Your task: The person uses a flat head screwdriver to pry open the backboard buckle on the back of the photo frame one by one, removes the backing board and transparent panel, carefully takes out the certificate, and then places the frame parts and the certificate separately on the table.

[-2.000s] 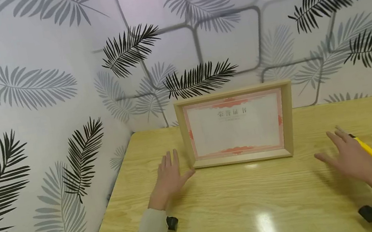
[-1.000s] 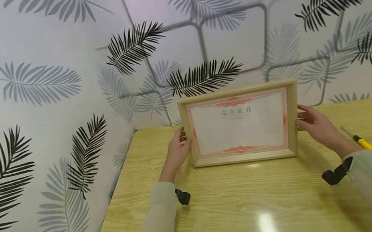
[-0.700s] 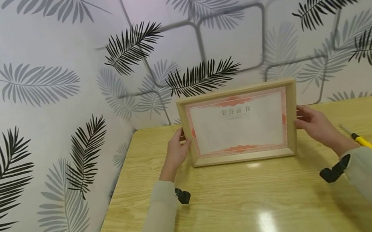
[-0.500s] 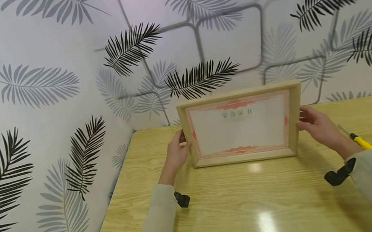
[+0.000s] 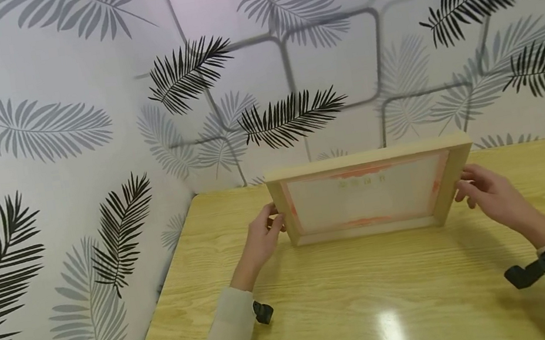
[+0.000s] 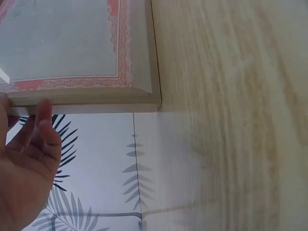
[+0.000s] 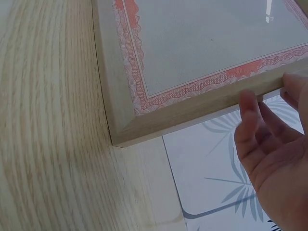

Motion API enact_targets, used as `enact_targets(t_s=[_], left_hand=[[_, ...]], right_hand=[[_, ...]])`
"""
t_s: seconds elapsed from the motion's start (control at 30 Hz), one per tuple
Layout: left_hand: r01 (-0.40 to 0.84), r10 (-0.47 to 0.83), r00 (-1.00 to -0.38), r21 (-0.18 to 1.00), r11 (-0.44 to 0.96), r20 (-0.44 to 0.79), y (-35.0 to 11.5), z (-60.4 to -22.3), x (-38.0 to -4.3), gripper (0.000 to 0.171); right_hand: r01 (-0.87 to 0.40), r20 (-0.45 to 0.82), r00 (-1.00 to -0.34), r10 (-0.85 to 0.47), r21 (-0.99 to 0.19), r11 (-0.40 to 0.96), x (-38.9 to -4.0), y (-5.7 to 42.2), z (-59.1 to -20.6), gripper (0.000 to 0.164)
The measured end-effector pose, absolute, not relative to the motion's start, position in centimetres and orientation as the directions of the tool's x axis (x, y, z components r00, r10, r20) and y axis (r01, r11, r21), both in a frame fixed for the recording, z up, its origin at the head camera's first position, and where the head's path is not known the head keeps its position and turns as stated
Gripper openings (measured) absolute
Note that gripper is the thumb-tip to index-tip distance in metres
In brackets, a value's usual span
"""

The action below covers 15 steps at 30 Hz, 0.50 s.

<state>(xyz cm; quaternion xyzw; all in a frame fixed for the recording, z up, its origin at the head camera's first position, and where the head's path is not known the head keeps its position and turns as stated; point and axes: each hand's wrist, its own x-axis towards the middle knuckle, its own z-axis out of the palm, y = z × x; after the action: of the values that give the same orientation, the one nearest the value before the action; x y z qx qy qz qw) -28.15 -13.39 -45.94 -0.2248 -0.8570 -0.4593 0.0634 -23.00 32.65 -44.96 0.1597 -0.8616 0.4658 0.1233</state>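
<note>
A pale wooden picture frame (image 5: 368,230) stands on its lower long edge on the table, its top tipped forward toward me. Behind its glazing shows a certificate (image 5: 363,200) with a red patterned border and faint print near the top. My left hand (image 5: 260,240) holds the left side bar, the fingers curling to its back, as the hand (image 6: 29,168) in the left wrist view also shows. On the opposite side bar, my right hand (image 5: 496,200) pinches the edge; in the right wrist view its thumb and fingers (image 7: 248,113) meet the wood.
The wood-grain table (image 5: 336,302) reaches back to a white wall (image 5: 341,64) with leaf patterns. Another patterned wall (image 5: 57,198) runs along the table's left side. A black wrist camera (image 5: 529,272) sticks out from the right sleeve.
Both hands have come in from beside the frame and taken hold of its side edges. The frame's top has tipped forward and down. A yellow-handled screwdriver at the right is now hidden.
</note>
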Motion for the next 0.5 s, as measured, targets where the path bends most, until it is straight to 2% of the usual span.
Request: enact_targets(t_s=[0.27, 0.4, 0.5], left_hand=[[0.426, 0.346, -0.891, 0.804, 0.416, 0.293, -13.2, -46.2, -27.0, 0.040], [0.428, 0.338, -0.891, 0.806, 0.410, 0.301, -13.2, -46.5, -26.9, 0.040], [0.424, 0.345, -0.892, 0.806, 0.413, 0.293, -13.2, -46.5, -26.7, 0.039]], right_hand=[[-0.458, 0.393, -0.884, -0.255, -0.840, 0.290, -21.5, 33.3, -45.0, 0.029], [-0.481, 0.418, -0.866, -0.274, -0.848, 0.223, -21.0, 33.3, -45.0, 0.033], [-0.474, 0.413, -0.869, -0.272, -0.852, 0.223, -20.6, 33.2, -45.1, 0.035]])
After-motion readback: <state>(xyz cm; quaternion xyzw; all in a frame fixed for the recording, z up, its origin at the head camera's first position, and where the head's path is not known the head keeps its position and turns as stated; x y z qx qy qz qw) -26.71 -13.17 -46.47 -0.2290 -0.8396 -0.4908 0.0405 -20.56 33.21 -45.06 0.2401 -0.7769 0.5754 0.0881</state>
